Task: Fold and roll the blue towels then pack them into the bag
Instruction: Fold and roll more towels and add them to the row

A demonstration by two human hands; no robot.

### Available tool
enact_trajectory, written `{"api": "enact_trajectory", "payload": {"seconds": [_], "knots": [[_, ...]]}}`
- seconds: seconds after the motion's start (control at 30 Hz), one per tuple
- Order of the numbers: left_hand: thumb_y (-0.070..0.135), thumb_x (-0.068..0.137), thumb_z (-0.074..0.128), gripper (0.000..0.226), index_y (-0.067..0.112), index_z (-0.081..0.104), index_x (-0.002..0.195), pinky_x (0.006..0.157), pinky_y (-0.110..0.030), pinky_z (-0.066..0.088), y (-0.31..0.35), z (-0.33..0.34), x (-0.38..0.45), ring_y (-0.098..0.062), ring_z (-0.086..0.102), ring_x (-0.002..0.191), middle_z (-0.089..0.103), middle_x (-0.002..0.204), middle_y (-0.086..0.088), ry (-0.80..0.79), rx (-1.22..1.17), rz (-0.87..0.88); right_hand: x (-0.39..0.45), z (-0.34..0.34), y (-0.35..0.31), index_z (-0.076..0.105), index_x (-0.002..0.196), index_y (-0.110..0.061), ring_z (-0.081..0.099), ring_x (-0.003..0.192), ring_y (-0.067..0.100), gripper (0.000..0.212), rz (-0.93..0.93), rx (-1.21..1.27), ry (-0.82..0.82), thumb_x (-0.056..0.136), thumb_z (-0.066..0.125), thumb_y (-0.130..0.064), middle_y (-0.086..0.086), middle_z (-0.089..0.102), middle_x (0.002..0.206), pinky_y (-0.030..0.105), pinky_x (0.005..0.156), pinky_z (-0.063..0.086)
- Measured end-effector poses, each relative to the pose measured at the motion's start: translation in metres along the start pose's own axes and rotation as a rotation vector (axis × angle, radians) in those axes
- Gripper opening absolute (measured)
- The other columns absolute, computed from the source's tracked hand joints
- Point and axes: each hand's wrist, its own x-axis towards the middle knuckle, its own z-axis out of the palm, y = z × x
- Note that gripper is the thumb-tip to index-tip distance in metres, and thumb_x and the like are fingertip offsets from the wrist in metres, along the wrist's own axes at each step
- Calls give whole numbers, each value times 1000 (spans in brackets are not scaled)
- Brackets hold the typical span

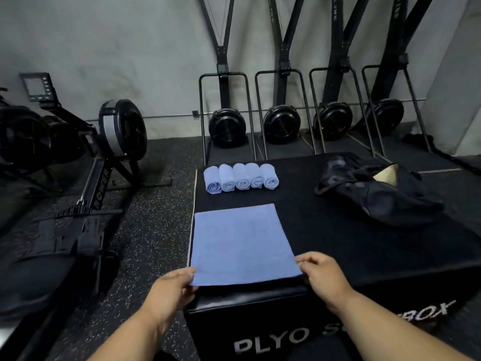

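Towel (240, 244) flat on plyo box (338, 256), near corners pinched by left hand (171, 287) and right hand (321, 276).
Beyond: five rolled towels (240, 177) in a row; black bag (374, 190) lying unpacked. Judged past halfway; packing remains.

You see soft, matt blue cloth in the flat towel (240, 243) and the five rolled towels (240, 177), their pile faintly fuzzy. The bench (338, 246) has a black top with a dull, grainy finish, and its front face is smoother, slightly glossy vinyl. The bag (372, 194) is thin black fabric with a faint sheen. The floor (151, 230) is rough, speckled rubber.
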Motion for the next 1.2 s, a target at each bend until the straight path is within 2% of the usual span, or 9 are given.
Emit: {"api": "enact_trajectory", "payload": {"seconds": [0.13, 0.23, 0.33, 0.47, 0.6, 0.67, 0.77, 0.97, 1.2], "knots": [[5, 103, 54, 22, 12, 73, 113, 84, -36, 54, -2, 6, -21, -23, 67, 84, 79, 99, -13, 11, -15, 7, -21, -5, 3, 80, 96, -24, 62, 73, 8, 25, 30, -13, -44, 95, 62, -7, -4, 76, 91, 22, 71, 47], [-1, 98, 57, 24, 10, 72, 114, 61, -25, 48, 11, 2, -30, -11, 56, 54, 67, 64, -2, -2, 69, 66, -26, -9, -10, 79, 100, -27, 61, 67, 5, 27, 3, -41, -55, 98, 58, -10, -6, 76, 88, 22, 68, 48], [-6, 83, 66, 44, 20, 72, 119, 53, -22, 41, 19, -1, -37, -18, 52, 59, 68, 73, -4, -21, 354, 185, -30, -10, -17, 77, 106, -28, 57, 52, 3, 29, 1, -155, -100, 100, 54, -11, -9, 75, 78, 18, 54, 47], [-18, 84, 59, 57, 30, 68, 114, 53, -18, 47, 18, -1, -40, -11, 62, 55, 77, 78, 4, -2, 571, 290, -35, -8, -9, 68, 133, -23, 67, 106, 0, 42, -51, -357, -262, 91, 68, -18, -14, 68, 125, 5, 82, 48], [4, 92, 70, 32, 31, 75, 108, 59, -15, 50, 16, -3, -38, 0, 64, 58, 76, 82, 10, 100, 670, 358, -35, -5, -3, 56, 149, -20, 58, 104, -1, 60, -192, -589, -250, 92, 71, -11, -18, 52, 118, -1, 84, 39], [14, 95, 71, 17, 29, 79, 99, 57, -15, 47, 19, -1, -39, 2, 61, 54, 76, 77, 11, 103, 663, 384, -32, -5, -6, 65, 140, -21, 60, 95, 1, 47, -241, -618, -158, 95, 66, -8, -16, 54, 110, 0, 79, 41], [29, 99, 69, 17, 28, 77, 84, 66, -26, 50, 34, 1, -39, -9, 66, 67, 75, 76, 11, 144, 699, 457, -29, -6, -26, 77, 94, -33, 60, 78, 5, 11, -302, -624, 57, 96, 71, -24, -11, 58, 90, 12, 66, 44], [31, 100, 65, 19, 25, 73, 84, 92, -31, 44, 100, 20, -31, -12, 59, 97, 61, 98, 4, 254, 668, 744, -10, -8, -83, 61, 63, -20, 58, 79, 11, 36, -399, -420, 203, 94, 70, -36, -9, 56, 88, 32, 74, 47], [40, 101, 61, 28, 22, 71, 82, 70, -30, 48, 158, 63, -52, -6, 60, 74, 72, 79, 9, 241, 425, 738, -18, 3, -151, 35, 61, -14, 29, 59, 11, 48, -401, -64, 135, 93, 70, -24, -5, 32, 60, 28, 54, 29]]}}
